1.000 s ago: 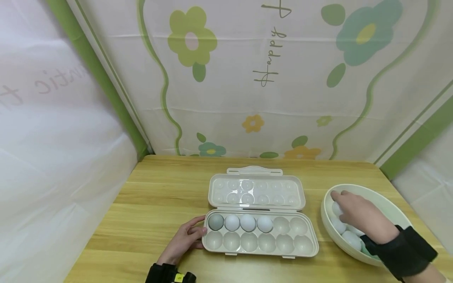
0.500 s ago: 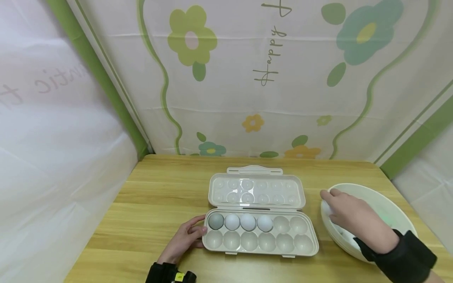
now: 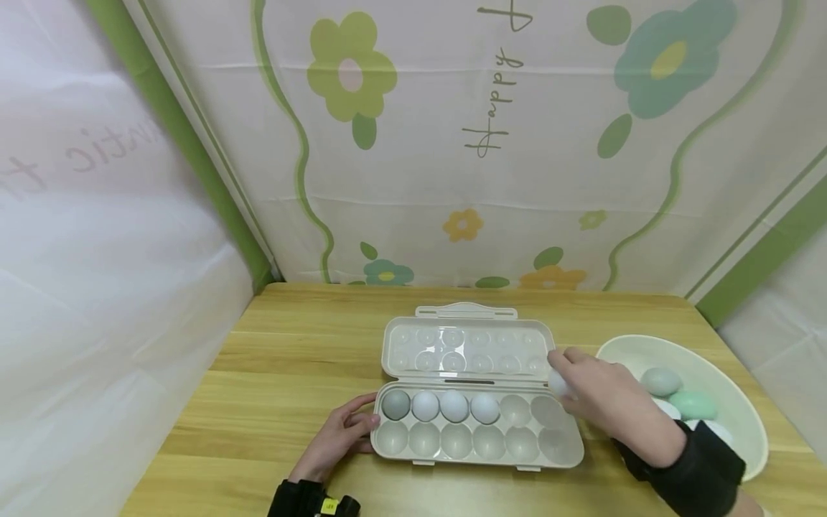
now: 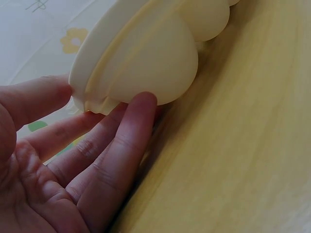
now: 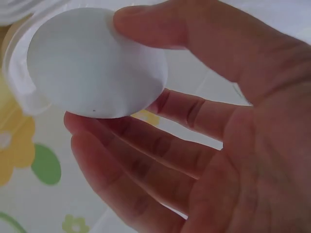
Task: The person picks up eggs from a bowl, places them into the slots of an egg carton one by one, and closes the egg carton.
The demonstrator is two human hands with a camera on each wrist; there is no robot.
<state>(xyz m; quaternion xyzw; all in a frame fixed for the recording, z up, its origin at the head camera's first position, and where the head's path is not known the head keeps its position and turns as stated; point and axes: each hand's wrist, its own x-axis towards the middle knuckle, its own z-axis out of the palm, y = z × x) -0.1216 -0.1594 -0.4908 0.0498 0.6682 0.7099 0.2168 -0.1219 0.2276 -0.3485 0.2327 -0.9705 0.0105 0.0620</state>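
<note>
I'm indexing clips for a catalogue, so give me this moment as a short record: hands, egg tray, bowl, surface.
Left hand: grips the tray's left end
Right hand: holds a pale egg near the tray's right end
Egg tray: lid open
Filled cups: far row, from left, grey-green egg, then three white eggs
Bowl: right of tray; several eggs, including a green egg; some partly hidden
Surface: wood-grained table

Wooden table (image 3: 291, 345); behind it, white floral cloth (image 3: 400, 172) (green-striped, "Happy" lettered sideways).
</note>
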